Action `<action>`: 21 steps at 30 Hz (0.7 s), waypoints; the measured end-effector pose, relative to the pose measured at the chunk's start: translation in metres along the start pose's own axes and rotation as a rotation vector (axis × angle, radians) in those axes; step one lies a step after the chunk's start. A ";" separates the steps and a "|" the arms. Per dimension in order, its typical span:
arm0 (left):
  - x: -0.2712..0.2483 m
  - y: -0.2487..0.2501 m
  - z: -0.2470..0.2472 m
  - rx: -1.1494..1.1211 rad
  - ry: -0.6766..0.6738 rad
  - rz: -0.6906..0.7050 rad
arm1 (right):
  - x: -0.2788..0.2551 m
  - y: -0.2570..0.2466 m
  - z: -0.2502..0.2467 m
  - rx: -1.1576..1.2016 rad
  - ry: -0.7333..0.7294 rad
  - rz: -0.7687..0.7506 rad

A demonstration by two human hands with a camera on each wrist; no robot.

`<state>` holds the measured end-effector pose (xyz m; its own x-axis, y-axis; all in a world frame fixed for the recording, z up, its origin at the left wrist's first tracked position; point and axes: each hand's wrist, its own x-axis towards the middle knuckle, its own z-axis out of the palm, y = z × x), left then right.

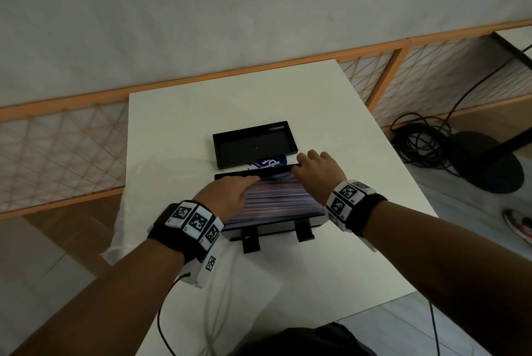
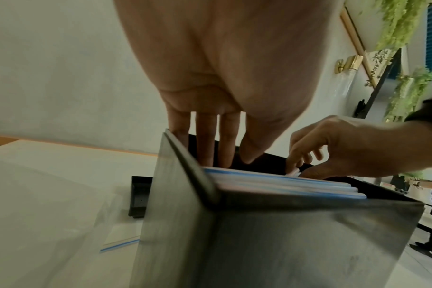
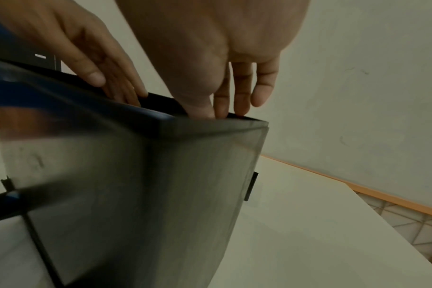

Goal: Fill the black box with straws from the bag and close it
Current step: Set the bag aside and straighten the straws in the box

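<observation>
The black box (image 1: 267, 229) stands mid-table, packed with striped straws (image 1: 276, 200). My left hand (image 1: 230, 194) lies flat on the left part of the straws, its straight fingers (image 2: 219, 152) reaching to the far wall. My right hand (image 1: 316, 171) is at the far right corner. Its thumb is inside the box (image 3: 160, 185) and its fingers curl over the far rim, pinching that wall. The black lid (image 1: 253, 145) lies upturned just behind the box. The clear plastic bag (image 1: 144, 183) sprawls left of the box, with one blue-striped straw (image 2: 119, 245) in it.
A blue-and-white label (image 1: 270, 162) lies between lid and box. Two black latches (image 1: 250, 240) stick out from the box's front. Right of the table, on the floor, are coiled cables (image 1: 423, 142) and a black stand base (image 1: 489, 162). An orange lattice fence (image 1: 57, 148) runs behind.
</observation>
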<state>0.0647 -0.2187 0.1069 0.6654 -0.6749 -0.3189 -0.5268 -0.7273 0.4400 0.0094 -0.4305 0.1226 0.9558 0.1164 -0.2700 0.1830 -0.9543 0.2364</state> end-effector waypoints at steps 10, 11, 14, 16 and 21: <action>-0.001 0.000 0.004 0.164 -0.111 -0.032 | -0.001 0.002 0.001 -0.054 -0.003 0.026; -0.002 0.001 0.004 0.169 -0.103 -0.032 | -0.003 0.001 -0.005 -0.076 0.020 0.036; -0.002 0.002 0.006 0.163 -0.073 -0.028 | -0.008 0.005 -0.015 -0.007 0.003 0.041; -0.001 0.003 0.006 0.157 -0.067 -0.024 | -0.011 0.015 -0.020 0.017 0.031 0.032; -0.002 0.002 0.001 0.082 -0.055 -0.065 | -0.023 0.048 -0.033 0.080 0.158 0.120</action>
<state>0.0620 -0.2187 0.1072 0.6709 -0.6299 -0.3913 -0.5264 -0.7762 0.3471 0.0035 -0.4698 0.1712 0.9950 0.0367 -0.0928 0.0531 -0.9820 0.1814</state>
